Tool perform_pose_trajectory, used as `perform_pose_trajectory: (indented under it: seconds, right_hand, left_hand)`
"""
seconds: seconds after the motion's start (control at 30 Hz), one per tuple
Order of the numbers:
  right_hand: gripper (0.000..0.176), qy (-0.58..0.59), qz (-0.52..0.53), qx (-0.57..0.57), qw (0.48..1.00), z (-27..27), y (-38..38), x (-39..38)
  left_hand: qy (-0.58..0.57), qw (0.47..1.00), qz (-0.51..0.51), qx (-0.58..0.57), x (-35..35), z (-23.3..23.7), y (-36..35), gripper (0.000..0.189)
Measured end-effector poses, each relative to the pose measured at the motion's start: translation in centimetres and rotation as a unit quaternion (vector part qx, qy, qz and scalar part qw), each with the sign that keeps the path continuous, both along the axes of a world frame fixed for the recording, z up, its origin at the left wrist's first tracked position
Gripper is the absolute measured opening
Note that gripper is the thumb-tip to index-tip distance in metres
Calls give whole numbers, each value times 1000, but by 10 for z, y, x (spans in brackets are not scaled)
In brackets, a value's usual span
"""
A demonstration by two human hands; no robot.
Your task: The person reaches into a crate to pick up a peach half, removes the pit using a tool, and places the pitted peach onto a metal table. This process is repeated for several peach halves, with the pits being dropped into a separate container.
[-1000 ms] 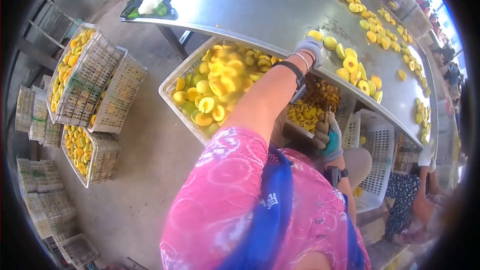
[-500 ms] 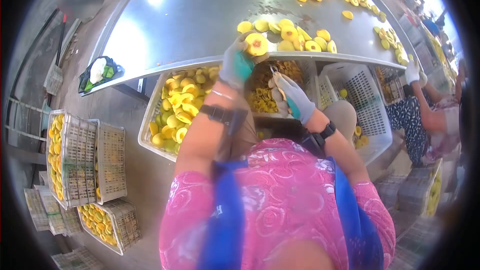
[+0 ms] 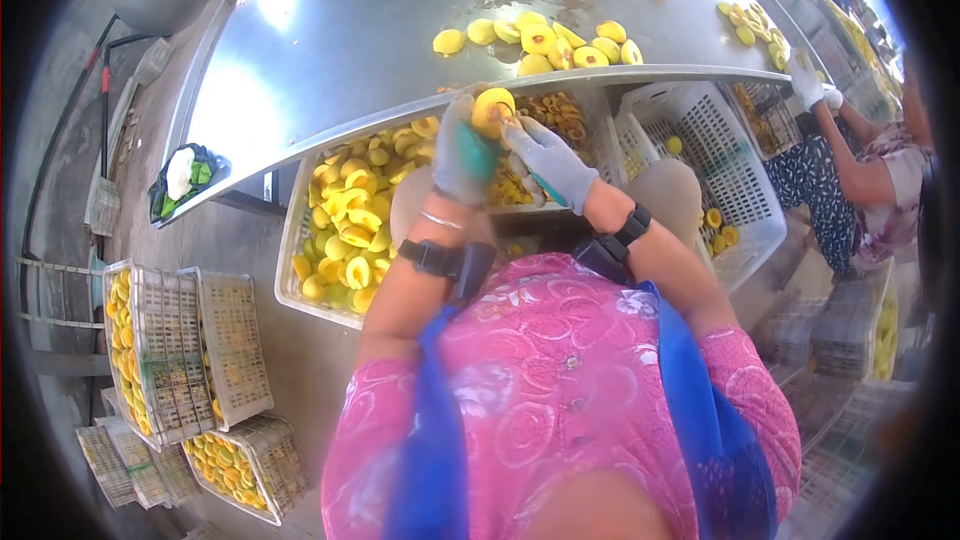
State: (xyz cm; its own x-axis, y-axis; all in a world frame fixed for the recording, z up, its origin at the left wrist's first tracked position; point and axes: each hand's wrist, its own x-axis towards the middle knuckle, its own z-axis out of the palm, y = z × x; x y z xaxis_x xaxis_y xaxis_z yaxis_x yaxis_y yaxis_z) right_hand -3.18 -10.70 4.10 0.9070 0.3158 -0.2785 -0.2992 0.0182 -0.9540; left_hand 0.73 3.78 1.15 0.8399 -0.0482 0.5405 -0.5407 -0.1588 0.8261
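Note:
Both hands wear grey and green gloves. My left hand (image 3: 462, 152) is closed on a yellow fruit half (image 3: 493, 111), just below the table's front edge. My right hand (image 3: 548, 158) touches the fruit's lower right side with closed fingers; the tool seen in it earlier is hidden now. Beneath my left forearm and to its left stands a white crate (image 3: 290, 280) of yellow fruit halves (image 3: 355, 210). Behind my right hand lie small brownish-orange pieces (image 3: 560, 112).
A metal table (image 3: 350, 70) bears several fruit halves (image 3: 538, 38). White crates (image 3: 170, 360) are stacked at left, another crate (image 3: 740, 175) stands at right. A co-worker's gloved hand (image 3: 806, 80) is at the far right edge. A dark bag (image 3: 185, 180) hangs at the table's left corner.
My right hand has moved up and left to meet the fruit half in my left hand. The view has shifted slightly, and the co-worker's hands have moved.

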Motion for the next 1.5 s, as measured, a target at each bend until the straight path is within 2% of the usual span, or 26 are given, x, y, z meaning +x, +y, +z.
perform_pose_trajectory:
  seconds: [0.03,0.07,0.13,0.23,0.33,0.43,0.53,0.63,0.73,0.83,0.93,1.03,1.13,1.23,1.33,1.43,1.5]
  right_hand:
    - [30,-7,0,-11,1000,-1,0,-1]
    - [30,-20,0,-24,1000,-1,0,-2]
    - [31,-45,0,-48,998,-3,1,-4]
    - [45,-68,22,-97,993,-13,-3,-2]
    - [45,-39,45,-88,994,-7,-7,-10]
    - [41,18,77,6,997,-16,-10,-10]
    - [32,140,90,110,980,-15,-16,-10]
    - [34,217,137,207,944,-23,-26,-10]
    - [35,238,175,275,915,-39,-29,-9]
    - [35,241,192,286,907,-41,-31,-7]
    - [36,199,150,173,953,-28,-28,-11]
    - [36,265,187,290,900,-50,-31,-5]
    - [34,312,231,395,833,-65,-34,3]
    - [32,291,272,463,792,-74,-34,6]
    - [33,304,276,494,766,-71,-37,7]
    - [36,310,282,506,754,-73,-39,8]
    - [34,302,283,481,773,-69,-37,4]
  left_hand:
    - [9,1000,-8,0,-1,1,-1,25]
    - [63,991,-66,-101,1,-2,-2,24]
    - [168,923,-175,-297,7,-10,-6,25]
    - [235,864,-187,-405,11,-18,-10,33]
    - [285,853,-149,-411,8,-11,-13,37]
    - [365,802,-145,-450,-1,8,-16,40]
    - [334,846,-126,-397,-1,-1,-16,47]
    - [291,901,-90,-310,0,-8,-16,50]
    - [279,912,-79,-291,-1,-14,-16,51]
    - [288,898,-109,-316,4,-26,-12,50]
    - [333,868,-101,-353,4,-29,-14,50]
    - [259,947,-59,-178,4,-22,-16,47]
    - [267,945,-96,-165,3,-19,-12,43]
    - [298,905,-154,-264,8,-32,-12,50]
    - [364,827,-166,-395,9,-35,-17,48]
    - [383,800,-131,-442,11,-29,-21,45]
    - [388,795,-97,-456,20,-33,-11,44]
